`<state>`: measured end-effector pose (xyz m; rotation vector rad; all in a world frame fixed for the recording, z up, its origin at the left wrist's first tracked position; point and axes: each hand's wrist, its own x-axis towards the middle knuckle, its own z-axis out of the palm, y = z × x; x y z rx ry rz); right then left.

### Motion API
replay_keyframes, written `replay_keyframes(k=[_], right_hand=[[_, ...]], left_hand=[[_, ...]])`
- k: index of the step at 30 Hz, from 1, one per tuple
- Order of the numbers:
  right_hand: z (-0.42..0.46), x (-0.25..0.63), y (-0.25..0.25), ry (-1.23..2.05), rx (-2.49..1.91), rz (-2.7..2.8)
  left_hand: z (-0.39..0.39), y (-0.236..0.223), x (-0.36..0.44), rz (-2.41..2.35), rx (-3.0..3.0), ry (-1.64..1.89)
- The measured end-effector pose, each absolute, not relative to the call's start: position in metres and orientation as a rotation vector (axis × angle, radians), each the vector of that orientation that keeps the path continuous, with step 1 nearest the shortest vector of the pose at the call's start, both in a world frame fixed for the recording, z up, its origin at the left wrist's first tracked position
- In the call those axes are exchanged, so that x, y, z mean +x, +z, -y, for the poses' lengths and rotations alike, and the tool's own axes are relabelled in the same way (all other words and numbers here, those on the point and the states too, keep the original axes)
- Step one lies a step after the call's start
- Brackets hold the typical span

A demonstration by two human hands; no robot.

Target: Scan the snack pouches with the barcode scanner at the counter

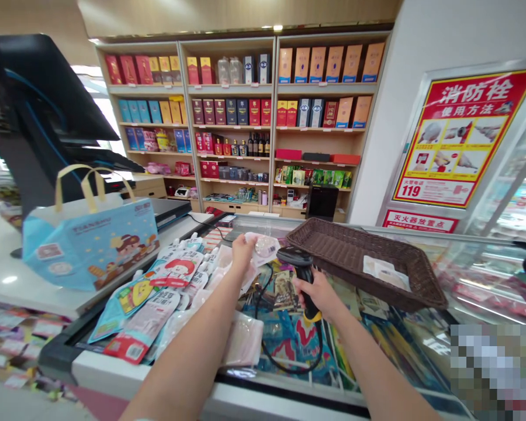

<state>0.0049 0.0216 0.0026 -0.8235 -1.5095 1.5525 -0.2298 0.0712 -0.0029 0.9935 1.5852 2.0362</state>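
Note:
My left hand (pixel 242 248) is closed on a small clear-wrapped packet (pixel 264 246), held up over the glass counter. My right hand (pixel 318 294) grips the handle of a black barcode scanner (pixel 296 260) with a yellow base, its head pointing at the packet just to its left. The scanner's black cable (pixel 289 362) loops down over the counter glass. A pile of several spouted food pouches (pixel 166 286) lies on the counter to the left of my left arm, with a pale pink packet (pixel 245 342) under my forearm.
A dark woven basket (pixel 403 280) holding a white slip sits on the right of the glass counter (pixel 377 339). A blue cartoon tote bag (pixel 92 240) stands on the white counter at left, before a black register screen (pixel 39 111). Shelves of boxes (pixel 245 117) line the back wall.

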Motion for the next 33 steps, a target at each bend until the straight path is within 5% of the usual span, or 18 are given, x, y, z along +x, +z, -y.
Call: replay_keyframes(k=[21, 33], right_hand=[[-0.021, 0.004, -0.001, 1.556, -0.847, 1.561], [-0.030, 0.072, 0.019, 1.411, -0.907, 1.199]], left_hand=[[-0.072, -0.002, -0.232, -1.892, 1.234, 1.889], [-0.118, 0.041, -0.125, -1.310, 1.224, 1.589]])
